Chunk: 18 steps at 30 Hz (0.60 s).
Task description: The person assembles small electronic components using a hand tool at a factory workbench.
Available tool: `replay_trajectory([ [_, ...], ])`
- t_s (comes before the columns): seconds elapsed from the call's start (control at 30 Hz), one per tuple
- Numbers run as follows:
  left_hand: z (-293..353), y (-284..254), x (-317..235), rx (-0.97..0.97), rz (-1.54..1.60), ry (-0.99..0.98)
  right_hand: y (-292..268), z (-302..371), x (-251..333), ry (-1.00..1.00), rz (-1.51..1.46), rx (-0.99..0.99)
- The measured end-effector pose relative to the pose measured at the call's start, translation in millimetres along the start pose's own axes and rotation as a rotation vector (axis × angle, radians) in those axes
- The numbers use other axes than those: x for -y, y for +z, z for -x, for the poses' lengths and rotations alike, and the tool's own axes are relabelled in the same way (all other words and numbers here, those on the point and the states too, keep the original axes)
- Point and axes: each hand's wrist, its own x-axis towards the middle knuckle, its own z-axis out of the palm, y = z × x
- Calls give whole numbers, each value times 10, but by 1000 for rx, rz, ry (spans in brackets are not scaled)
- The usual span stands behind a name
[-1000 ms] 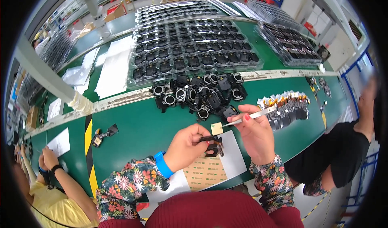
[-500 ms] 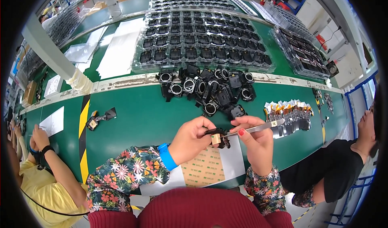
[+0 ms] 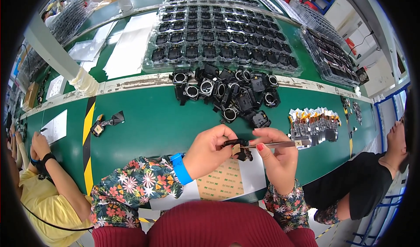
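My left hand (image 3: 211, 150) is closed around a small black housing (image 3: 236, 142), its fingers wrapping the left side. On the housing's near side shows a tan adhesive piece (image 3: 236, 150). My right hand (image 3: 278, 157) pinches metal tweezers (image 3: 275, 145), which lie almost level with their tip at the tan piece. Exactly what the tip touches is too small to tell. Beneath both hands lies a tan adhesive backing sheet (image 3: 218, 182) with printed marks, on top of white paper (image 3: 253, 177).
Beyond my hands is a heap of black housings (image 3: 236, 94) with round rings. Right of it lie several flex-cable parts (image 3: 313, 126). One finished-looking assembly (image 3: 98, 126) sits left, by striped tape (image 3: 89, 146). Clear trays (image 3: 218, 37) of black parts stand behind. Co-workers (image 3: 358, 177) sit on both sides.
The tweezers have tipped to a flatter angle, their back end lower. The black housing has turned slightly in my left hand. The whole view has shifted a little.
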Motion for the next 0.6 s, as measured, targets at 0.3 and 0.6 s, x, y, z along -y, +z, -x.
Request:
replay_trajectory([
  [0.3, 8, 37, 52, -39, -54, 84, 14, -8, 24, -30, 58, -11],
  [0.6, 4, 37, 50, -79, -105, 117, 163, 19, 180, -502, 507, -11],
])
